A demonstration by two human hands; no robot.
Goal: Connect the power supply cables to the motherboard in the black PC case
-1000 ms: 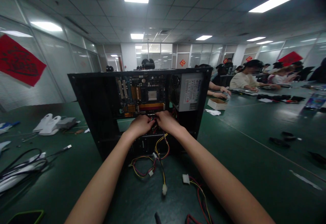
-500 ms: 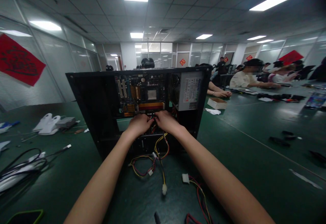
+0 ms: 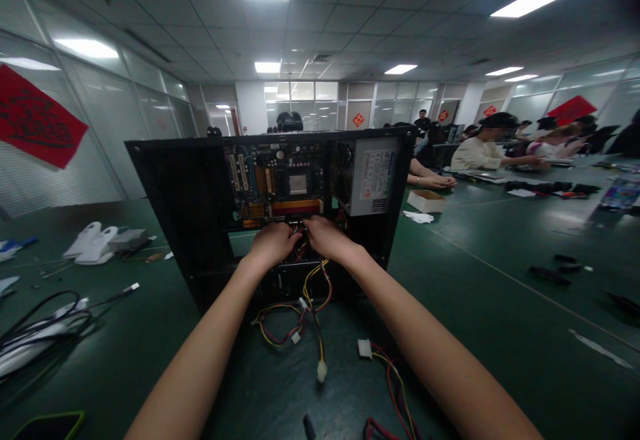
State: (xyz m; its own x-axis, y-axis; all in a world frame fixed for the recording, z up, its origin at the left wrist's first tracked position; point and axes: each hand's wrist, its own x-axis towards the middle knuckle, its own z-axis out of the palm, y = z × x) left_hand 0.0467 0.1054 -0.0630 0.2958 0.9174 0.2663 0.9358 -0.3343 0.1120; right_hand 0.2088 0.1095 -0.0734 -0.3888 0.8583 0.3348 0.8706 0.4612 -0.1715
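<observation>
An open black computer case (image 3: 170, 200) stands in front of me. Inside it are a motherboard (image 3: 299, 185) and a grey power supply (image 3: 374, 180) with a fan. At the board's lower edge, my left hand (image 3: 274, 243) is closed, its thumb and fingers pinching thin coloured wires (image 3: 301, 248). Close beside it, my right hand (image 3: 327, 237) pinches the same wire bundle; the fingertips are partly hidden. Yellow, red and black power cables (image 3: 319, 287) hang out of the case onto the table, one ending in a white connector (image 3: 321, 371).
Another white plug (image 3: 365, 349) with its cable lies near my right forearm. On the green table's left are black cables (image 3: 65, 323), a white plastic part (image 3: 95, 243) and a green-edged phone-like object (image 3: 55, 425). A small open box (image 3: 427, 202) and a co-worker's hands (image 3: 435, 182) are at right.
Both hands stay at the same wires with barely visible finger movement. The view has shifted very slightly. In the background, a person seated at right has moved an arm.
</observation>
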